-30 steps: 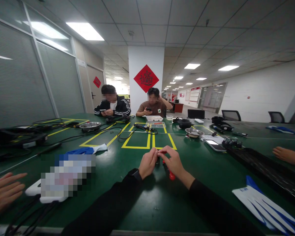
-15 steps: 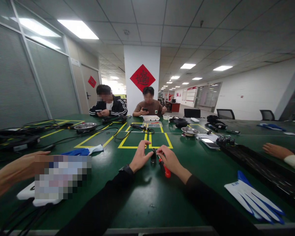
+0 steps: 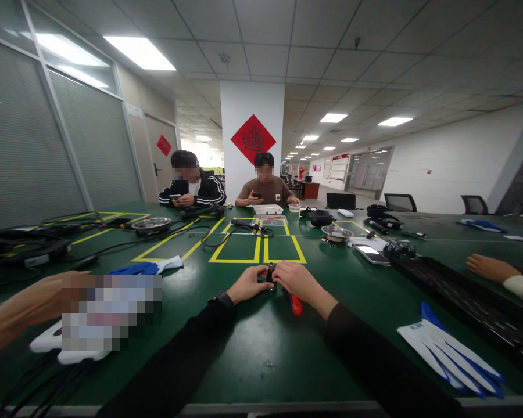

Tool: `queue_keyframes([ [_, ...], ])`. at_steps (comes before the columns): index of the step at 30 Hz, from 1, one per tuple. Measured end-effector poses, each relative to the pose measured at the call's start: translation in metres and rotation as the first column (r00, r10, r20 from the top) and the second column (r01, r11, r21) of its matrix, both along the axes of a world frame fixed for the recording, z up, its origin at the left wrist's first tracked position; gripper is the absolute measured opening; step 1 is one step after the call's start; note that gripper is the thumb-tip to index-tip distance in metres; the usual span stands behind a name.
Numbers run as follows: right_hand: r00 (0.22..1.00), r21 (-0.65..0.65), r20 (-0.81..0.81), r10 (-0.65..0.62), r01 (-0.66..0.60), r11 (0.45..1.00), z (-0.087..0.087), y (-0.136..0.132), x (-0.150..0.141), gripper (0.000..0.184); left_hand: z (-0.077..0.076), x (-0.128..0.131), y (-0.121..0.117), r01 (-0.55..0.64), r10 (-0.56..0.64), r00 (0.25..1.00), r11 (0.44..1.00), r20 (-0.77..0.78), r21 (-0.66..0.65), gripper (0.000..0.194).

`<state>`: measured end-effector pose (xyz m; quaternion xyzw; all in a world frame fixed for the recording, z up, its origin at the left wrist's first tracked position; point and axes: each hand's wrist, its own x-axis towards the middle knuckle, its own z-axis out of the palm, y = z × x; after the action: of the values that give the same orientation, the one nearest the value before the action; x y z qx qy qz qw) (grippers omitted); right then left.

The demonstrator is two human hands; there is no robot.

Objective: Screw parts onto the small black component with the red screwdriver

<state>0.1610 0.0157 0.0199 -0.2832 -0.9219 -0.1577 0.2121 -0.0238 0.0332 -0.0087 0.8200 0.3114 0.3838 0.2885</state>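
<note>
A small black cylindrical part stands upright on the green table in front of me. My left hand closes its thumb and fingers around the part from the left. My right hand is curled against the part's right side, its fingertips bunched near the top; whatever they pinch is hidden. Under the right hand lies a tool with a red handle, its other end covered by the fingers.
Blue-and-white gloves lie at the right, near a long black tray. A phone and a metal bowl are farther back. Another person's hand is at a white device on the left. Two people sit opposite.
My left hand first moved off the part with fingers spread, then closed around it again. My right hand moved leftward against the part, covering more of the red-handled tool. The view turned slightly right.
</note>
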Motion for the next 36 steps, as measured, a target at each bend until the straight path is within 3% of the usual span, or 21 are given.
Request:
queue_keyframes([
  [17,0.999,-0.004,0.007,0.035,-0.035,0.999,0.001,-0.001,0.004,0.016,-0.003,0.002,0.0,-0.008,0.008,1.0,1.0,-0.021,0.022,0.025],
  [36,0.987,-0.081,-0.153,0.045,-0.058,0.995,-0.013,0.005,0.006,0.012,-0.003,0.001,-0.001,-0.03,0.032,0.999,0.998,-0.038,0.046,0.027],
])
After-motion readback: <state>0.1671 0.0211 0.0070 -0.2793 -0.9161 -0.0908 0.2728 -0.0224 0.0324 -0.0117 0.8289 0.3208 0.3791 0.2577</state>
